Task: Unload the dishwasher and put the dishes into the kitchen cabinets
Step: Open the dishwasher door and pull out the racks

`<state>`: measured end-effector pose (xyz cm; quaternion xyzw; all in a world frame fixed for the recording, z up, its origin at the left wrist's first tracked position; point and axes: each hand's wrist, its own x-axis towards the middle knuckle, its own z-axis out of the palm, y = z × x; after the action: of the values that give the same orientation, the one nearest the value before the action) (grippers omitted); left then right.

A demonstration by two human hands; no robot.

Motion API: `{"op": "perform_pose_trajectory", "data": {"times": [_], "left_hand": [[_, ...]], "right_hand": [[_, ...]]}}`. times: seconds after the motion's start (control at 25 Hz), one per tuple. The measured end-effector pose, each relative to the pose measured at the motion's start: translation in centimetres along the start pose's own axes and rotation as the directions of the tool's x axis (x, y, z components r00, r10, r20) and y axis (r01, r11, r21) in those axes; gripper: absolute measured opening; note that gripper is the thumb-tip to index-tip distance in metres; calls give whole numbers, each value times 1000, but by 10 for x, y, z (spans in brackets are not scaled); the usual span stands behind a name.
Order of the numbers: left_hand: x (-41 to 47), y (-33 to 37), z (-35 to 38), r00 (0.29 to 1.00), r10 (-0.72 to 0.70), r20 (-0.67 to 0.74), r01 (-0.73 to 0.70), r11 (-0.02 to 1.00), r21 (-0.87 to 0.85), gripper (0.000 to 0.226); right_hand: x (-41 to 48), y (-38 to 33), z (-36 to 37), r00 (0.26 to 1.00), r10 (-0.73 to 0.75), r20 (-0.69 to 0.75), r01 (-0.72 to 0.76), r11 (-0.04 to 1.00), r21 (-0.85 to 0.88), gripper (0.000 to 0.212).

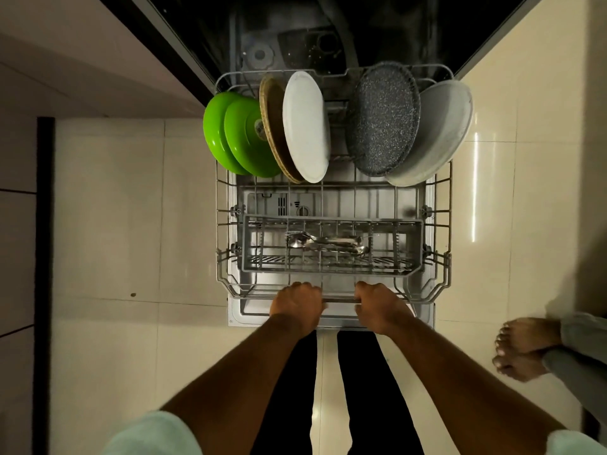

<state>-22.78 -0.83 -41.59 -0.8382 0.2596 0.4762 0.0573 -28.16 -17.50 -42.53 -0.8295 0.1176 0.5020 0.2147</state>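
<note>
"Wire rack (440, 205): got it?"

"Yes. My left hand (297, 305) and right hand (381, 307) are curled tight on its front bar. Just past my fingers (303, 286), the basket (331, 269) holds spoons (325, 243). Farther past them stand plates (305, 126). They look hard, and could slip or break. I'd grab each by its top edge."
</note>
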Motion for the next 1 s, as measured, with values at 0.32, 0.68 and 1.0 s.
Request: {"op": "perform_pose_trajectory", "data": {"times": [0.32,0.68,1.0], "left_hand": [[-23,-23,-68,943,-61,-327,45,997,-57,66],[-15,-45,-290,633,-57,-772,27,998,-51,70],[16,-66,-380,612,-23,-790,31,1000,-5,71]], "right_hand": [[-20,-31,-81,977,-93,-193,100,995,28,20],[-50,-84,-303,641,-171,-748,178,981,-72,62],[-30,-83,-368,583,-238,-777,86,969,-232,93]]}}
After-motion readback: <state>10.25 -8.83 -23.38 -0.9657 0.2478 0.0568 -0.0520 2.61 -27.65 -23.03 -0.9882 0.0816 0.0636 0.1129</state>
